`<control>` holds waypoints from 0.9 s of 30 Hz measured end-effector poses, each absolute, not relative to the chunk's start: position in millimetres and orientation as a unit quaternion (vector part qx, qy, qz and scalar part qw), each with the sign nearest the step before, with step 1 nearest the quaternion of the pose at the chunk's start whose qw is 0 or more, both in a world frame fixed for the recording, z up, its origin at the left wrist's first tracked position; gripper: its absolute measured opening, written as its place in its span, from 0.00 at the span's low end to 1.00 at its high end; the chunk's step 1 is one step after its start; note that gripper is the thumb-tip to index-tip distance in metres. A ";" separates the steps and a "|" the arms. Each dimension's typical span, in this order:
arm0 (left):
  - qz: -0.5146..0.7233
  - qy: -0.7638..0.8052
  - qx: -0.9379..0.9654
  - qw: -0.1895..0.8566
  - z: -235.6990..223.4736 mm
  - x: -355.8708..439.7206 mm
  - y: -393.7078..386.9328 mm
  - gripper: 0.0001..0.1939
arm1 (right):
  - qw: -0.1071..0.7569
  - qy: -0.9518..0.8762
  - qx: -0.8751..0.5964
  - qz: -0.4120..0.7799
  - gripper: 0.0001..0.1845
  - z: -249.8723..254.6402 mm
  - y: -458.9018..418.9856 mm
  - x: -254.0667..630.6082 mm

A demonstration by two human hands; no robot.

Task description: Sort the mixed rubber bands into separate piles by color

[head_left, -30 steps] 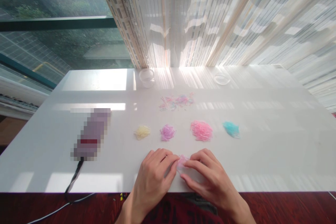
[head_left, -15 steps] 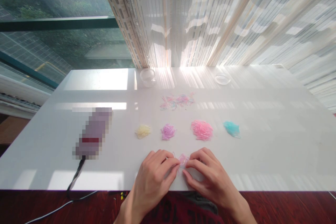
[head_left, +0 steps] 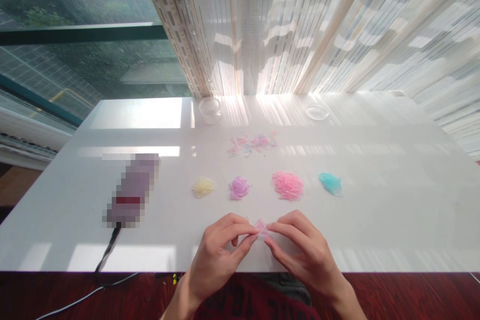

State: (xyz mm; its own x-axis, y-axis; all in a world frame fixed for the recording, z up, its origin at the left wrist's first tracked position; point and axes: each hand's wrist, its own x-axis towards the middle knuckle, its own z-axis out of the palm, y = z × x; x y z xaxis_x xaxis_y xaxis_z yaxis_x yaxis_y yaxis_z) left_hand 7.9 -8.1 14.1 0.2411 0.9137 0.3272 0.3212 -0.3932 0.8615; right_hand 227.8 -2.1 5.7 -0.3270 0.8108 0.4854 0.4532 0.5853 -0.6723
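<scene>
Near the table's front edge lies a small clump of pale pink strands (head_left: 261,227) that look like thin rubber bands. My left hand (head_left: 223,245) is at its left side, thumb and forefinger pinched together against the clump; what is between the tips is too small to make out. On the other side, my right hand (head_left: 302,245) touches the clump with its forefinger, while the thumb stays a little apart. Beyond my hands, similar strands lie in a row of heaps: yellow (head_left: 203,188), purple (head_left: 239,188), pink (head_left: 287,186) and turquoise (head_left: 330,183).
Mixed-colour strands (head_left: 253,144) are scattered farther back on the white table (head_left: 393,200). Two clear round containers or lids (head_left: 210,107) (head_left: 317,112) stand near the curtain (head_left: 258,25). At left lies a blurred purple object (head_left: 135,187) with a black cable (head_left: 108,250).
My left thumb and forefinger have straightened into a closer pinch at the clump. The right fingers have shifted slightly, and the clump's shape has changed a little. The row of heaps looks the same.
</scene>
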 end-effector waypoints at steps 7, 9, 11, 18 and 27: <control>0.437 0.436 0.706 0.347 13.3 8.2 -6.9 0.08 | 0.425 -0.786 -0.395 0.216 0.08 6.5 -1.4 229.3; 0.434 0.437 0.706 0.351 13.7 9.1 -6.6 0.08 | 0.423 -0.787 -0.393 0.217 0.07 6.7 -1.0 229.0; 0.430 0.436 0.707 0.355 13.8 9.8 -6.4 0.07 | 0.422 -0.788 -0.390 0.222 0.06 6.6 -0.8 228.8; 0.423 0.442 0.707 0.355 11.2 9.3 -6.1 0.07 | 0.422 -0.783 -0.394 0.230 0.07 5.6 -1.6 229.3; 0.424 0.442 0.707 0.355 9.9 9.0 -6.5 0.05 | 0.426 -0.779 -0.393 0.240 0.08 6.7 -1.5 228.9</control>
State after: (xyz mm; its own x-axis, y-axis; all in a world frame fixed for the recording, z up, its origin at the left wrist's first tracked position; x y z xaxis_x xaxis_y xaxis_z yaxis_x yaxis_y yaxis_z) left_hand 9.0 -6.5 9.9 0.2504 0.9250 0.2858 0.3228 -0.3581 0.8761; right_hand 228.9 -1.5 6.7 -0.3280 0.8168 0.4746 0.4087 0.5757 -0.7082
